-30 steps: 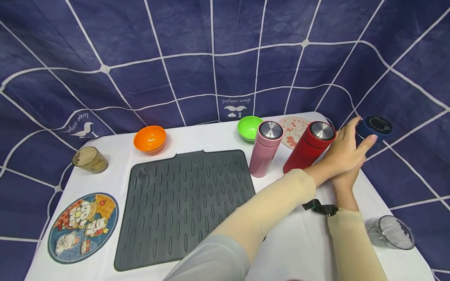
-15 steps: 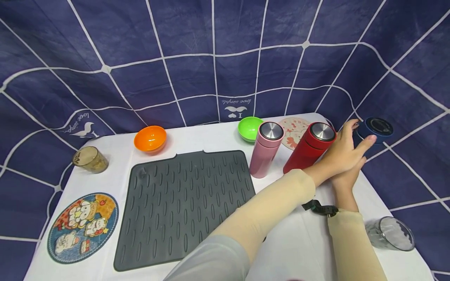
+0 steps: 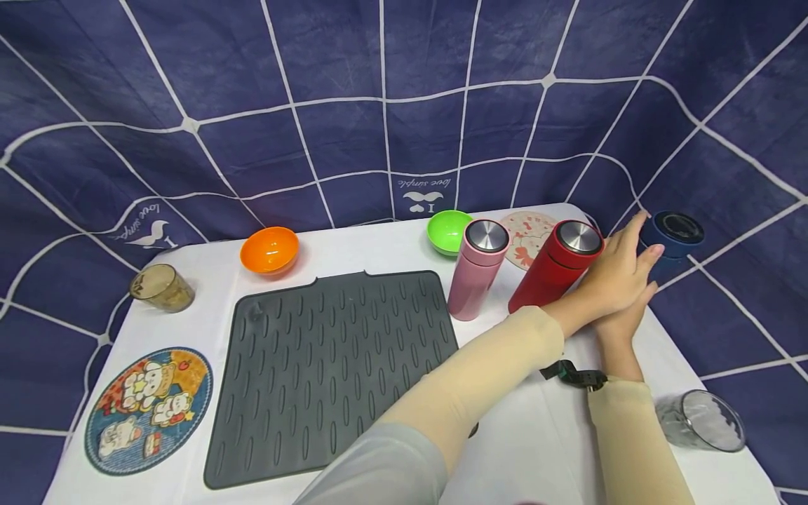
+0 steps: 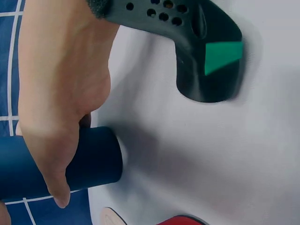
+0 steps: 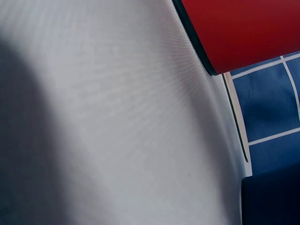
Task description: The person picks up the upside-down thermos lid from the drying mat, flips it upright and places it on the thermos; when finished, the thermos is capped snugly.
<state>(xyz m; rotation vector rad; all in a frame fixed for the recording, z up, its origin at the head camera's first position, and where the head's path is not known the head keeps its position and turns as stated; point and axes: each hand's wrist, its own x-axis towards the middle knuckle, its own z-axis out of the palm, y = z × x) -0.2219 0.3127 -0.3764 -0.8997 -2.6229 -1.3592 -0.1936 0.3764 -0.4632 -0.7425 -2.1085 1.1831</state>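
At the far right of the head view stands a dark blue vacuum flask (image 3: 669, 265) with a blue-rimmed round lid (image 3: 678, 228). My left hand (image 3: 615, 270) is at the near side of the lid, fingers fairly straight and thumb spread from them. Below it, my right hand (image 3: 621, 319) grips the flask's body; the left hand partly covers it. In the left wrist view the right hand (image 4: 56, 140) wraps around the blue flask (image 4: 96, 157), whose base is close to the white cloth. The right wrist view shows only a dark blue part of the flask (image 5: 272, 199), no hand.
A red flask (image 3: 552, 270) and a pink flask (image 3: 476, 273) stand left of the hands. Behind are a green bowl (image 3: 448, 231) and a pink round mat (image 3: 530, 235). A clear glass (image 3: 701, 419) lies near the right arm; a grey drying mat (image 3: 334, 365) covers the middle.
The left fingers curl behind the lid half a second ago and are straighter now, the thumb drawn back leftward from it. The right hand stays around the flask.
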